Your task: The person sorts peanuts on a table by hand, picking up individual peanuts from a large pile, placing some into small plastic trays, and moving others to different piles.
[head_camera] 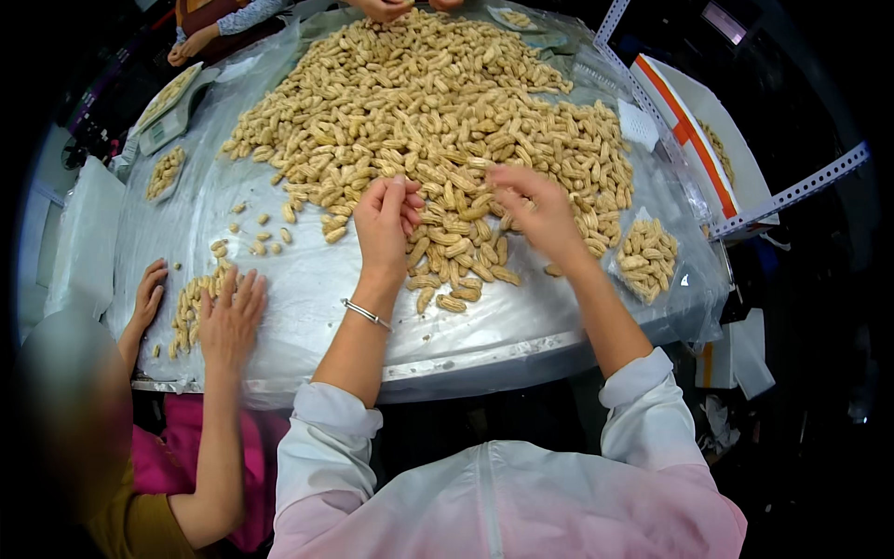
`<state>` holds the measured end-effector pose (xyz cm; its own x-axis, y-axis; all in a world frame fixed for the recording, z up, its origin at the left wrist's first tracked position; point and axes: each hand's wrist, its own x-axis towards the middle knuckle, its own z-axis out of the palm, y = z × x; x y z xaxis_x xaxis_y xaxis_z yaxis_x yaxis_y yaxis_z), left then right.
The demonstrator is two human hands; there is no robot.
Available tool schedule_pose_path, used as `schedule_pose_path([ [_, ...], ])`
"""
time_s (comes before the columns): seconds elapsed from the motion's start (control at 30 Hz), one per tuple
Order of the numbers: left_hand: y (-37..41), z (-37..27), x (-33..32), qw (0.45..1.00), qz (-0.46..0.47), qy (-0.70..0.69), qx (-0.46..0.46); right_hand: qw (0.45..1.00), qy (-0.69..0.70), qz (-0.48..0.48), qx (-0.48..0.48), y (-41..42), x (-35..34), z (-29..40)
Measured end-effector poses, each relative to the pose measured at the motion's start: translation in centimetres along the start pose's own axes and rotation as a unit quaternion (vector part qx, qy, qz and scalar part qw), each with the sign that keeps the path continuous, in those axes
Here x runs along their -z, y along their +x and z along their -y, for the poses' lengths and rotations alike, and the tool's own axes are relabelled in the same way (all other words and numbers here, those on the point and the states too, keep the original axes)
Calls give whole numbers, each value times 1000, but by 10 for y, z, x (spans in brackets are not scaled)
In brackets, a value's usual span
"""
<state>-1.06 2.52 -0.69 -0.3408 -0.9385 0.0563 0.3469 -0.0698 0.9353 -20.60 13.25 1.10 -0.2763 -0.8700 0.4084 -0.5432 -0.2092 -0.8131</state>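
Note:
A large heap of unshelled peanuts (433, 119) spreads over the plastic-covered table before me. My left hand (386, 213), a silver bangle on its wrist, hovers at the heap's near edge with curled fingers. Whether anything sits inside those fingers is hidden. To the right, my right hand (541, 209) is over the peanuts, blurred, its fingers bent toward the heap. A peanut lies close to its fingertips, but I cannot tell if it is gripped. Between my hands, several loose peanuts (450, 302) spill toward the table's front edge.
A peanut-filled tray (648, 262) sits at right, another (165, 173) at left near a scale (164, 119). A co-worker's hands (234, 314) are by a small peanut pile at left; other people's hands show at the far side. Perforated metal rails (789, 190) border a white box (688, 119).

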Motion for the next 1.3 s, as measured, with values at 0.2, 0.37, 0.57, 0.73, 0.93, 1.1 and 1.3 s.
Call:
schedule_pose_path([
  [0.2, -5, 4, -11, 996, 69, 51, 40, 976, 31, -193, -92, 25, 36, -22],
  [0.37, -6, -3, -16, 992, 82, 82, 53, 926, -347, -149, -10, 17, 5, -43],
  [0.57, -8, 3, -15, 991, 92, 80, 49, 882, -465, -83, 1, 20, -12, -55],
  [0.73, -9, -5, -20, 989, 115, 67, 69, 981, 103, -47, -158, 19, 1, -25],
  [0.93, -11, -8, -20, 980, 165, 5, 111, 929, 336, 28, -149, 15, -8, -2],
  [1.1, -7, -3, -13, 977, 187, -46, 93, 941, 310, 37, -127, 10, -15, 7],
  [1.3, -7, -2, -15, 975, 183, -84, 90, 962, 261, 25, -77, 7, -15, 14],
])
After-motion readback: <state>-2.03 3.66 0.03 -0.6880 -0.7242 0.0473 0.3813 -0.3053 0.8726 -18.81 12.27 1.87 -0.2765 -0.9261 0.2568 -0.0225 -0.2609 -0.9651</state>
